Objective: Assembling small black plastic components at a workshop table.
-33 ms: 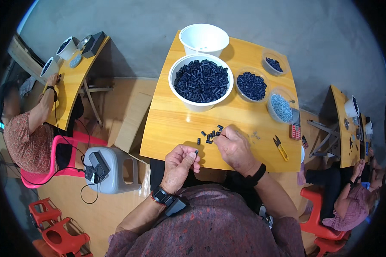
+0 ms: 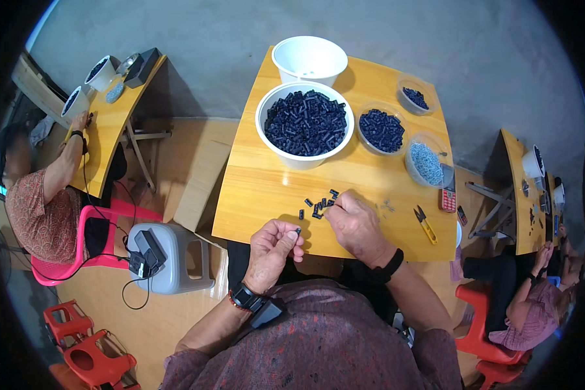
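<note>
A small black plastic piece (image 2: 298, 231) is pinched between the thumb and forefinger of my left hand (image 2: 276, 250), at the table's near edge. My right hand (image 2: 356, 224) rests over the wooden table with its fingers curled together. Its fingertips touch or nearly touch a loose cluster of short black tube-like pieces (image 2: 318, 207); whatever they may grip is hidden. Beyond my hands stands a white bucket (image 2: 261, 123) heaped with the same black pieces. To its right are a clear tub of black parts (image 2: 381, 130) and a tub of small silvery-blue parts (image 2: 426, 162).
Yellow-handled snips (image 2: 426, 226) and a red keypad phone (image 2: 448, 198) lie at the table's right side. Another white bucket (image 2: 310, 58) and a small tub (image 2: 416, 97) stand farther back. A grey stool (image 2: 169, 260) is at left. Other people sit at side tables.
</note>
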Demonstrator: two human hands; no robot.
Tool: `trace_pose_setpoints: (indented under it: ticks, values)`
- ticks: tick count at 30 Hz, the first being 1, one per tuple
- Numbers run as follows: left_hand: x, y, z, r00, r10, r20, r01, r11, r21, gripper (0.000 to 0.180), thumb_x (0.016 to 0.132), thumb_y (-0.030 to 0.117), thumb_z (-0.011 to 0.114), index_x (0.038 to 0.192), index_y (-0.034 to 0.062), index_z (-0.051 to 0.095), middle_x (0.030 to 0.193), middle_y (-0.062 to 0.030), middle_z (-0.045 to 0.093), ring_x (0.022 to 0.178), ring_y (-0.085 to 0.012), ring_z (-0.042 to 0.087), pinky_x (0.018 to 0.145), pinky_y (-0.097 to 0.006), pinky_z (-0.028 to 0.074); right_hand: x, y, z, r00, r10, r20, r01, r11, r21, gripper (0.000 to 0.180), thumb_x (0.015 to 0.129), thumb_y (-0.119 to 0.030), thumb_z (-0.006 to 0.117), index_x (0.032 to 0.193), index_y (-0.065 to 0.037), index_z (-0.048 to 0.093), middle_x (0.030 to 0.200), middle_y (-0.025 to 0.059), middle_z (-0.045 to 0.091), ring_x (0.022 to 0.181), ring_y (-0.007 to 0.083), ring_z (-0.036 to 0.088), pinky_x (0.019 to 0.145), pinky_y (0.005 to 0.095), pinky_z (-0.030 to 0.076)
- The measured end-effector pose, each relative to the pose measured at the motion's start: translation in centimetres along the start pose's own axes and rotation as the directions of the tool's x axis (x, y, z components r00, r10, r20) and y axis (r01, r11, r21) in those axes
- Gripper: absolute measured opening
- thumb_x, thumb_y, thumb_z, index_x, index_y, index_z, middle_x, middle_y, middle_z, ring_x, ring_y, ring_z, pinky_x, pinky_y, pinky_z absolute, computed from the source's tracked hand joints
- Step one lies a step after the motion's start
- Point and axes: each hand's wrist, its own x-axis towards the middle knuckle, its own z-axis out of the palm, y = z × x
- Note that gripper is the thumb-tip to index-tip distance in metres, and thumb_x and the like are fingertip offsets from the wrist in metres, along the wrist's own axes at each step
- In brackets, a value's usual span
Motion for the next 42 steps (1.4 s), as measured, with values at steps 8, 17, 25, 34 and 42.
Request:
trace_pose_setpoints:
  ticks: [8, 17, 25, 34, 42]
  values:
    - [0.2, -0.2, -0.3, 1.0, -0.011, 0.021, 0.013, 0.998, -0.068, 0.012, 0.098, 0.01, 0.06, 0.105, 0.0004, 0.06, 0.085, -0.0077, 0.068, 0.065, -0.0113, 0.063, 0.06, -0.026, 0.055, -1.3, 0.1, -0.5, 0.997, 0.014, 0.07, -0.014, 1.0, -0.008, 0.004, 0.08, -0.002, 0.064, 0.081, -0.001, 0.061, 0.084, 0.0144, 0.056, 0.075, 0.032, 0.062, 0.065, 0.0417, 0.05]
    - [0.3, 0.0, -0.2, 1.0, -0.019, 0.016, 0.02, 0.998, -0.061, 0.013, 0.097, 0.012, 0.062, 0.104, 0.0008, 0.061, 0.084, -0.0079, 0.068, 0.063, -0.0121, 0.064, 0.058, -0.026, 0.057, -1.1, -0.3, -1.3, 0.981, 0.172, 0.09, -0.185, 0.971, 0.153, 0.007, 0.082, -0.003, 0.067, 0.088, -0.001, 0.065, 0.089, 0.0144, 0.059, 0.081, 0.0347, 0.063, 0.071, 0.0419, 0.052]
    - [0.0, 0.5, -0.3, 0.999, -0.043, 0.019, 0.045, 0.995, -0.086, 0.013, 0.098, 0.01, 0.061, 0.105, -0.0001, 0.061, 0.086, -0.0088, 0.068, 0.066, -0.0132, 0.064, 0.06, -0.027, 0.056, -1.7, -0.8, -1.4, 0.984, 0.109, 0.139, -0.121, 0.989, 0.086, 0.009, 0.083, -0.001, 0.066, 0.092, 0.0, 0.064, 0.088, 0.0148, 0.058, 0.079, 0.035, 0.062, 0.07, 0.04, 0.052]
    - [-1.0, 1.5, 0.3, 0.983, -0.088, 0.158, 0.111, 0.984, -0.14, 0.013, 0.1, 0.013, 0.058, 0.105, 0.0018, 0.059, 0.084, -0.0044, 0.064, 0.065, -0.01, 0.06, 0.06, -0.024, 0.051, -1.4, -3.4, -2.0, 0.975, 0.123, 0.185, -0.209, 0.786, 0.582, 0.009, 0.088, 0.003, 0.065, 0.097, 0.002, 0.064, 0.095, 0.0105, 0.064, 0.081, 0.0184, 0.066, 0.072, 0.0306, 0.053]
    - [-1.7, 2.0, 0.9, 0.983, -0.079, 0.165, 0.084, 0.996, -0.019, 0.016, 0.099, 0.018, 0.059, 0.104, 0.0026, 0.058, 0.084, -0.004, 0.063, 0.066, -0.0108, 0.058, 0.061, -0.024, 0.049, -1.7, -3.9, -1.2, 0.906, 0.326, 0.269, -0.375, 0.325, 0.868, 0.01, 0.093, -0.001, 0.063, 0.102, 0.003, 0.066, 0.094, 0.0046, 0.064, 0.082, 0.0102, 0.066, 0.074, 0.0234, 0.055]
